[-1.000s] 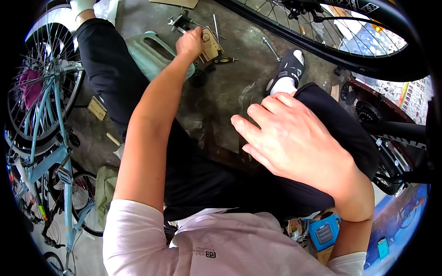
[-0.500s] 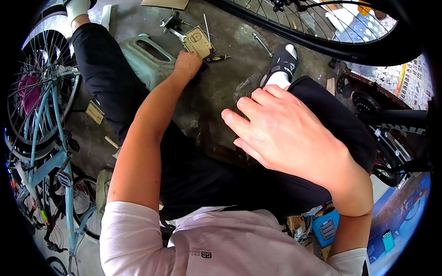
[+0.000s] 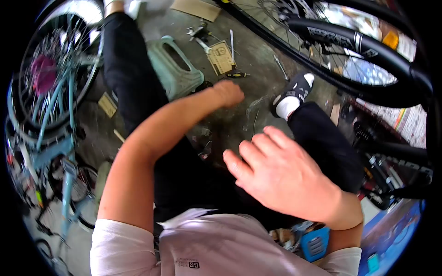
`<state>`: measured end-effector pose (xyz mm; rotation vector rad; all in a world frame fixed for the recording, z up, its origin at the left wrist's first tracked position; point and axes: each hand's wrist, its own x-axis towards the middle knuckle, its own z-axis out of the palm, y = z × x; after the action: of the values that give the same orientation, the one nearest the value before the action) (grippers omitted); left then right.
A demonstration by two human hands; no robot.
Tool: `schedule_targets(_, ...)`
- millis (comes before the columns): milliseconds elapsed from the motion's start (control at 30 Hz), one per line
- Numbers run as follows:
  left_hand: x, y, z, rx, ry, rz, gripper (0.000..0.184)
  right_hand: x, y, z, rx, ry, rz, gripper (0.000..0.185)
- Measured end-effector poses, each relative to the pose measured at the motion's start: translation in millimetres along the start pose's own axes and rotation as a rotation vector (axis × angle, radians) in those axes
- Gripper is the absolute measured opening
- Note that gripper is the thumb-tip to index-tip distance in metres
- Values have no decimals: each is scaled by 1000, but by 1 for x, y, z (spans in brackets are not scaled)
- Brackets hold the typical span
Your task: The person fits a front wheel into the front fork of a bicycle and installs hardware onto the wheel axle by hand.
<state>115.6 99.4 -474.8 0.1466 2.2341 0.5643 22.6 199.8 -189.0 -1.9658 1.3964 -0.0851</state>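
Note:
My left hand (image 3: 229,93) is closed above the floor, just below a card (image 3: 221,57) and a yellow-and-black tool (image 3: 237,74); whatever it may hold is hidden. Nearer to me, above my lap, my right hand (image 3: 281,172) has its back towards the camera and its fingers curled under. Its fingertips and anything in them are out of sight. The two hands are apart. A silver wrench (image 3: 203,45) lies against the card. The pale green plastic container (image 3: 175,69) is left of my left hand.
A light blue bicycle (image 3: 67,184) stands at the left, with a purple cloth (image 3: 43,74) at its wheel. A black bicycle fork (image 3: 343,39) and a large tyre cross the upper right. A metal tool (image 3: 280,67) lies near my shoe (image 3: 294,94). A blue case (image 3: 315,244) is at lower right.
My left hand has drawn back from the tools and card towards me and to the right. My right hand is a little lower, its fingers more curled. The camera view has shifted.

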Motion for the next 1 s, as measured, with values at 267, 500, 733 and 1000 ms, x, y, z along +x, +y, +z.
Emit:
schedule_targets(267, 17, 114, 124, -252, 18, 47, 28, -20, 15, -13, -18, 231, 158, 40)
schedule_targets(500, -6, 140, 122, -306, -44, 39, 34, -56, 52, 73, 185, 172, 476, 40)
schedule_targets(733, -1, 137, 142, -463, -250, 132, 37, -66, 11, 78, 164, 85, 388, 42)
schedule_targets(1000, -4, 139, 143, -606, -373, 59, 39, -2, 47, 28, -144, 117, 289, 33)
